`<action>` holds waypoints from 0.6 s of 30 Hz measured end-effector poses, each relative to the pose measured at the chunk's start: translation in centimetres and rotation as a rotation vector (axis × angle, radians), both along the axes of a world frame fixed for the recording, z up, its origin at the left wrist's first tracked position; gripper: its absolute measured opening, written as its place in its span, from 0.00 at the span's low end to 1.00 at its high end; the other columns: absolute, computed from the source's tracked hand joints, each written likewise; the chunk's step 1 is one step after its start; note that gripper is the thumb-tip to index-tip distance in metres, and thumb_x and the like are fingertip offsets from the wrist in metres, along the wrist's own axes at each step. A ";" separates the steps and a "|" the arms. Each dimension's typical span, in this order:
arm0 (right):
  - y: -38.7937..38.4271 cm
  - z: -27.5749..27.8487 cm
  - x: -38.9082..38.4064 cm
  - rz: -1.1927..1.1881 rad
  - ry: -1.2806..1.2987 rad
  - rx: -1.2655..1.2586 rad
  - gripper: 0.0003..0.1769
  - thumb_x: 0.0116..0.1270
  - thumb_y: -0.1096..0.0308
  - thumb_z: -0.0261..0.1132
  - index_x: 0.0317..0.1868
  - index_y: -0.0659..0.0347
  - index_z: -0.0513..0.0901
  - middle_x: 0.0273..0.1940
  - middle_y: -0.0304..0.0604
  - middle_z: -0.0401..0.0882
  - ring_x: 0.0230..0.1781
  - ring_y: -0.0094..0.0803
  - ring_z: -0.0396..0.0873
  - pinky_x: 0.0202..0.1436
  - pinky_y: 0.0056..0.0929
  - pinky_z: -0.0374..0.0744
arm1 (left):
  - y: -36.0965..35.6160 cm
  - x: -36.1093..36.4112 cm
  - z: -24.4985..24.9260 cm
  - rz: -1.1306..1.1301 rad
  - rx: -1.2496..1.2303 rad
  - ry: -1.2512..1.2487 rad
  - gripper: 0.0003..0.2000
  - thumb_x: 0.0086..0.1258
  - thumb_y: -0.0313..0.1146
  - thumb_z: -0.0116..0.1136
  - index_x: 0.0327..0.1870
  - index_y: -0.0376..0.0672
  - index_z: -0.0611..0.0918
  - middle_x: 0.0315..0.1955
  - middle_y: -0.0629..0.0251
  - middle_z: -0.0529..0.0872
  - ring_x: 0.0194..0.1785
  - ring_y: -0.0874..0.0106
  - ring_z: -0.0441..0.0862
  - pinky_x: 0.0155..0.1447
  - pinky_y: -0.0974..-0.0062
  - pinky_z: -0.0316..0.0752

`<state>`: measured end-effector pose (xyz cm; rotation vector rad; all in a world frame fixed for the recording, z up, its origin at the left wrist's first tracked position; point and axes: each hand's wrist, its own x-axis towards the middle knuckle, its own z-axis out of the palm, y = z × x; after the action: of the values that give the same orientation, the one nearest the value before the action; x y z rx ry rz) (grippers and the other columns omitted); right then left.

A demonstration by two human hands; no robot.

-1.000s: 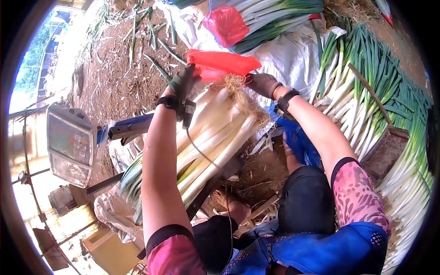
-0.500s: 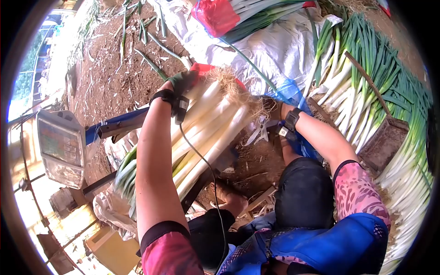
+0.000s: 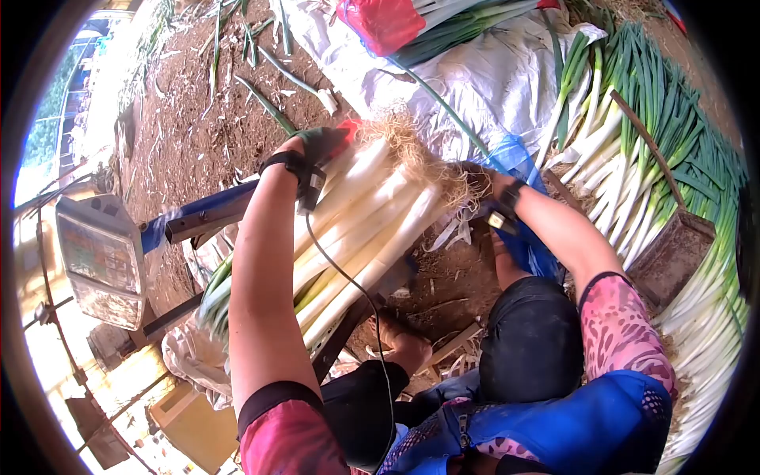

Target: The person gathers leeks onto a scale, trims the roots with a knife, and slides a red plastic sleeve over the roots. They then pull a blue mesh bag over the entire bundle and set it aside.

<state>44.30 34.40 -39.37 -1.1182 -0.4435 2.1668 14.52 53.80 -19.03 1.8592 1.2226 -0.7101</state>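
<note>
A thick bundle of long green onions (image 3: pixel 368 214) lies slantwise before me, white stalks and tangled roots (image 3: pixel 404 138) toward the far side, green leaves at lower left. My left hand (image 3: pixel 321 145), in a dark green glove, is at the bundle's left side near the roots. Its fingers close on a red plastic piece (image 3: pixel 346 134), mostly hidden behind the bundle. At the right side of the roots is my right hand (image 3: pixel 477 180), in a dark glove; its fingers are largely hidden among the roots.
A scale display (image 3: pixel 103 257) stands at left beside a metal bar (image 3: pixel 210 218). White sheeting (image 3: pixel 491 95) carries a red-wrapped onion bundle (image 3: pixel 384 24). More green onions (image 3: pixel 633 150) are piled at right, with a rusty metal tray (image 3: pixel 673 261). Blue plastic (image 3: pixel 518 162) lies near my right wrist.
The red plastic visible behind the roots has dropped out of sight except beside my left hand. My right hand has shifted slightly right, and the roots sit a little higher.
</note>
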 end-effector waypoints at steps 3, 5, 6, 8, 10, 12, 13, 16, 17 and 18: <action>-3.9 0.7 0.6 0.100 -0.418 0.498 0.15 0.73 0.69 0.56 0.57 0.60 0.77 0.43 0.40 0.83 0.42 0.30 0.81 0.47 0.27 0.79 | -1.1 2.0 2.0 -0.114 0.071 0.045 0.12 0.75 0.36 0.42 0.48 0.44 0.78 0.41 0.63 0.86 0.42 0.72 0.83 0.49 0.73 0.74; -6.6 3.6 0.9 0.195 -0.802 0.905 0.16 0.74 0.68 0.54 0.59 0.60 0.76 0.42 0.41 0.82 0.42 0.30 0.81 0.46 0.26 0.79 | -2.6 4.8 5.7 -0.103 0.155 0.174 0.14 0.75 0.39 0.42 0.47 0.43 0.80 0.40 0.62 0.86 0.42 0.72 0.82 0.51 0.73 0.74; -6.9 4.6 0.8 0.166 -0.651 0.844 0.17 0.74 0.68 0.55 0.60 0.59 0.75 0.43 0.41 0.82 0.42 0.29 0.80 0.46 0.26 0.79 | -2.4 4.5 5.3 -0.042 0.196 0.114 0.15 0.74 0.39 0.43 0.47 0.42 0.81 0.39 0.61 0.86 0.41 0.71 0.82 0.50 0.73 0.74; -7.2 6.3 0.4 0.030 -0.033 0.421 0.18 0.72 0.67 0.59 0.61 0.58 0.74 0.45 0.40 0.81 0.45 0.28 0.79 0.47 0.28 0.79 | -1.8 3.3 3.1 0.080 0.278 0.001 0.15 0.72 0.40 0.46 0.46 0.41 0.82 0.37 0.60 0.86 0.40 0.68 0.82 0.50 0.72 0.74; -7.4 8.5 0.2 -0.111 0.478 0.056 0.20 0.69 0.67 0.66 0.60 0.57 0.74 0.43 0.38 0.79 0.43 0.27 0.78 0.47 0.29 0.78 | -1.2 1.7 0.6 0.207 0.251 -0.225 0.15 0.69 0.40 0.49 0.46 0.39 0.83 0.36 0.57 0.86 0.40 0.65 0.82 0.49 0.71 0.74; -6.6 12.1 -0.5 -0.138 0.407 0.257 0.13 0.68 0.65 0.68 0.49 0.59 0.78 0.34 0.34 0.77 0.32 0.20 0.74 0.36 0.22 0.73 | -0.8 1.5 -0.5 0.222 0.273 -0.331 0.14 0.64 0.36 0.54 0.45 0.38 0.84 0.35 0.54 0.87 0.39 0.63 0.83 0.48 0.69 0.75; -6.2 14.3 -0.9 -0.138 0.312 0.269 0.10 0.67 0.65 0.68 0.45 0.59 0.79 0.31 0.32 0.76 0.29 0.19 0.72 0.33 0.20 0.71 | -0.9 1.6 -0.4 0.229 0.258 -0.331 0.14 0.64 0.36 0.54 0.45 0.38 0.84 0.35 0.54 0.87 0.39 0.63 0.83 0.47 0.69 0.75; -4.9 19.5 -1.8 -0.104 0.047 0.276 0.07 0.67 0.65 0.68 0.36 0.58 0.81 0.26 0.29 0.75 0.22 0.14 0.69 0.26 0.16 0.66 | -0.6 2.0 -0.8 0.133 0.323 -0.243 0.11 0.62 0.34 0.53 0.40 0.41 0.85 0.33 0.54 0.87 0.39 0.63 0.84 0.45 0.68 0.76; -4.7 19.9 -2.0 -0.076 -0.023 0.270 0.06 0.67 0.65 0.68 0.36 0.57 0.81 0.25 0.28 0.75 0.22 0.14 0.69 0.25 0.15 0.66 | -0.7 2.4 -0.2 0.101 0.341 -0.198 0.11 0.62 0.34 0.53 0.39 0.42 0.85 0.33 0.54 0.87 0.39 0.63 0.85 0.45 0.68 0.76; -4.5 20.0 -2.0 -0.058 0.009 0.269 0.06 0.67 0.64 0.68 0.36 0.56 0.82 0.25 0.27 0.75 0.22 0.12 0.69 0.24 0.14 0.66 | -1.0 3.2 0.9 0.070 0.355 -0.151 0.10 0.62 0.34 0.53 0.38 0.42 0.84 0.32 0.55 0.87 0.39 0.62 0.85 0.45 0.67 0.76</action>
<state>42.32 29.91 -19.41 -0.9599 -0.6674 1.9910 17.70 52.80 -18.09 2.1000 1.3733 -0.3199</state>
